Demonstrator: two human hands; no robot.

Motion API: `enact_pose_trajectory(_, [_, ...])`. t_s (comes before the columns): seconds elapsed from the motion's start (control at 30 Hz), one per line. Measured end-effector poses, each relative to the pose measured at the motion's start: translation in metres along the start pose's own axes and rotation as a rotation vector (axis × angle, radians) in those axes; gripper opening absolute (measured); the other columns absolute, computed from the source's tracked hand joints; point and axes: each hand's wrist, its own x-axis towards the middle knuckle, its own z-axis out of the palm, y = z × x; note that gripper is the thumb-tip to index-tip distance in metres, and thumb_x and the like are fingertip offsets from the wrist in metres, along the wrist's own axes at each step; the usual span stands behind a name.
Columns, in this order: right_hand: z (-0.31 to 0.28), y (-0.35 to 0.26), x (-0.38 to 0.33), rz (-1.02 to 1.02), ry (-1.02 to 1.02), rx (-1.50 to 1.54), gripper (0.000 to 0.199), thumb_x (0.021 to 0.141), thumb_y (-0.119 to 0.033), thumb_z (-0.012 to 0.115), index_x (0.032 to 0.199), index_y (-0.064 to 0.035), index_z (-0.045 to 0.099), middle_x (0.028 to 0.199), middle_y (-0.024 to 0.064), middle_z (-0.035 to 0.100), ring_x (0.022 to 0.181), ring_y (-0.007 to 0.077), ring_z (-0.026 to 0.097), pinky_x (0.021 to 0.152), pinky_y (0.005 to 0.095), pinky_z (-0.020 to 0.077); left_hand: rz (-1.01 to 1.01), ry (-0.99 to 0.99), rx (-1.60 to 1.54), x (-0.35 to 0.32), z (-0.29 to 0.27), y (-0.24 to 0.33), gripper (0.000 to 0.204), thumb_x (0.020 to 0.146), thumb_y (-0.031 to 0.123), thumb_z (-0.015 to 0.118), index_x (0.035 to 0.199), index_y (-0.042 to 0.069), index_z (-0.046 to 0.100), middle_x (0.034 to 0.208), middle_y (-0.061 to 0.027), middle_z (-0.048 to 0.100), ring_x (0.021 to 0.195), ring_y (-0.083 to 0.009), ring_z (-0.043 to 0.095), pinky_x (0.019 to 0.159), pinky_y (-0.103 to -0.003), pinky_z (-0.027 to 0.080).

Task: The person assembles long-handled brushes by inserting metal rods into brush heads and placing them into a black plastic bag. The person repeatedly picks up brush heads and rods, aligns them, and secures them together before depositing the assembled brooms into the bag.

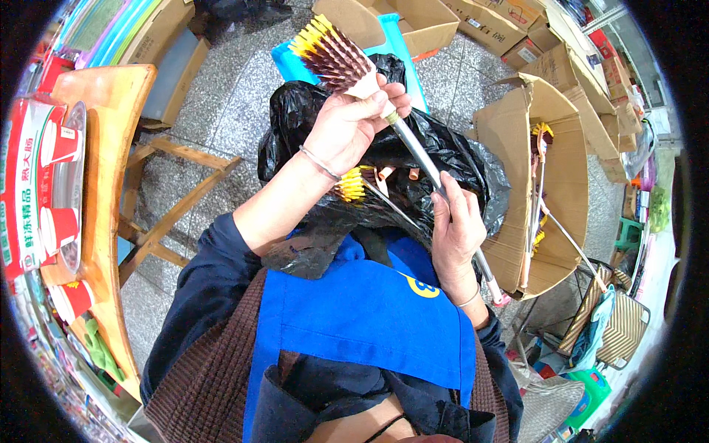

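A long-handled brush (413,140) lies slantwise across both hands, its dark red and yellow bristles up at the far left. My left hand (354,122) is closed round the pale neck just below the bristles. Lower down, my right hand (456,225) grips the silver metal handle, whose pink end points to the near right. Beneath them spreads a black plastic bag (295,133). Another brush with yellow bristles (351,184) and a thin metal handle lies in the bag's opening, partly hidden by my left wrist.
To the right stands an open cardboard box (502,125) holding more brushes (541,140). A blue plastic stool (395,37) is behind the bag. At the left is a wooden table (103,184) with red paper cups (70,299). Several cartons (480,26) line the far side.
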Motion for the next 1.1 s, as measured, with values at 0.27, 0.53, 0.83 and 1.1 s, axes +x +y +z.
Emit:
enact_pose_trajectory(0.27, [0.001, 0.002, 0.002, 0.202, -0.188, 0.447, 0.031, 0.087, -0.009, 0.064, 0.117, -0.0033, 0.061, 0.092, 0.0073, 0.067, 0.073, 0.0106, 0.061, 0.067, 0.0248, 0.0493, 0.069, 0.033, 0.095, -0.003, -0.001, -0.011, 0.018, 0.088, 0.002, 0.056, 0.106, 0.003, 0.054, 0.104, -0.0148, 0.062, 0.101, -0.0297, 0.061, 0.094, -0.044, 0.05])
enact_pose_trajectory(0.53, [-0.014, 0.017, 0.006, 0.899, -0.634, 1.182, 0.027, 0.089, -0.017, 0.063, 0.113, -0.0073, 0.06, 0.068, 0.0, 0.056, 0.048, 0.0042, 0.043, 0.04, 0.0175, 0.0287, 0.001, -0.044, 0.105, -0.008, 0.001, -0.011, 0.02, 0.088, 0.005, 0.058, 0.107, 0.004, 0.054, 0.098, -0.0106, 0.062, 0.097, -0.026, 0.062, 0.092, -0.043, 0.05])
enact_pose_trajectory(0.83, [0.002, 0.011, -0.009, 0.056, -0.12, 0.127, 0.032, 0.085, -0.01, 0.065, 0.116, -0.0084, 0.061, 0.08, 0.0115, 0.062, 0.064, 0.0238, 0.06, 0.058, 0.0306, 0.0482, -0.02, -0.08, 0.111, -0.011, -0.002, -0.02, 0.021, 0.088, 0.006, 0.059, 0.108, 0.005, 0.054, 0.101, -0.0108, 0.062, 0.1, -0.0273, 0.062, 0.095, -0.044, 0.049])
enact_pose_trajectory(1.1, [-0.007, 0.006, 0.0, 0.731, -0.521, 0.838, 0.029, 0.092, -0.013, 0.057, 0.119, -0.0035, 0.059, 0.068, -0.0013, 0.054, 0.052, 0.004, 0.043, 0.044, 0.0204, 0.0339, -0.068, -0.063, 0.07, -0.014, -0.007, -0.021, 0.019, 0.089, 0.004, 0.055, 0.108, 0.004, 0.053, 0.103, -0.0126, 0.062, 0.104, -0.0292, 0.06, 0.099, -0.046, 0.046])
